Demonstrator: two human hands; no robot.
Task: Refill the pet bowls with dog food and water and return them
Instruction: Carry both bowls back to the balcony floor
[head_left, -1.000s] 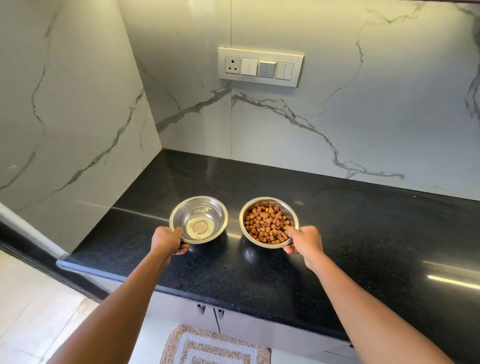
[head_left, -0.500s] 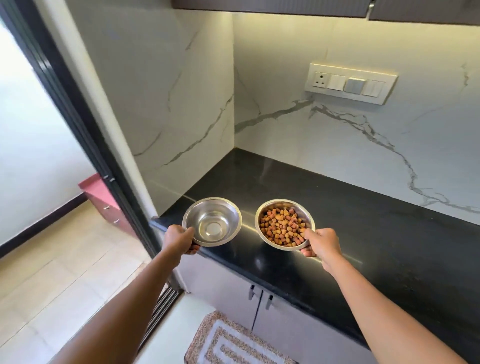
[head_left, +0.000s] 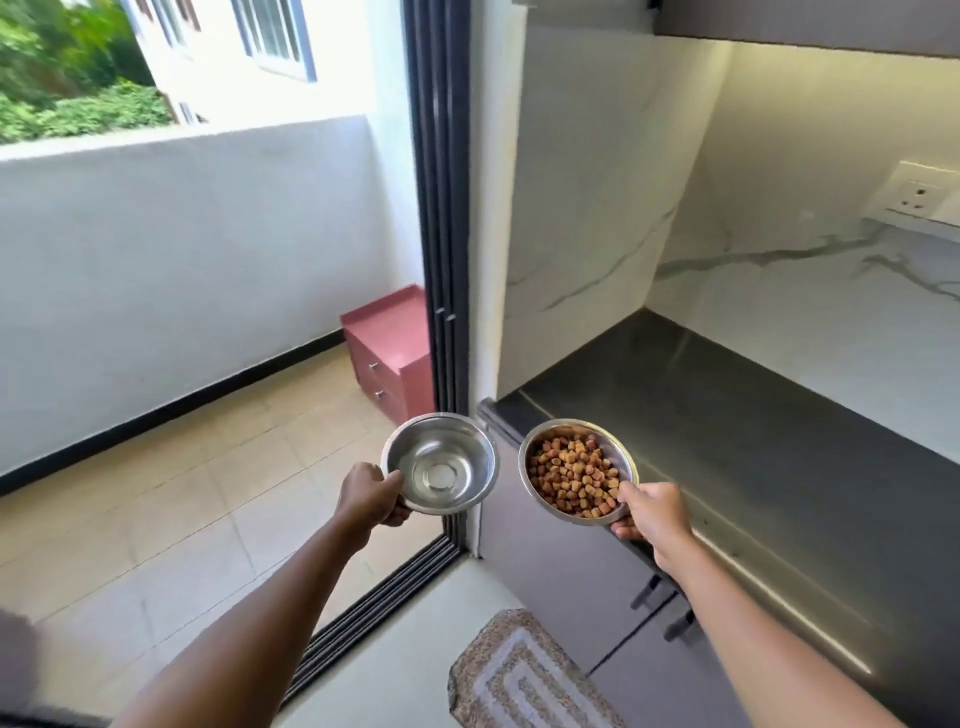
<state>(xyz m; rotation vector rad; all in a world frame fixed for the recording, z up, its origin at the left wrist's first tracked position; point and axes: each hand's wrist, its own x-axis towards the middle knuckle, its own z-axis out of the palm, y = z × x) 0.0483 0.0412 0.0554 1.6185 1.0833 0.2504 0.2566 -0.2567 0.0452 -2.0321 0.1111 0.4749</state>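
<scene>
My left hand grips the near rim of a steel bowl that holds clear water, carried in the air in front of the sliding-door frame. My right hand grips the near rim of a second steel bowl filled with brown dog food pellets. Both bowls are off the black countertop and held level, side by side, a small gap between them.
A dark sliding-door frame and its floor track separate the kitchen from a tiled balcony. A pink drawer unit stands on the balcony by the frame. A woven mat lies below the cabinets.
Both bowls have been lifted off the countertop. My view and both hands have swung left, from the counter corner toward the balcony doorway.
</scene>
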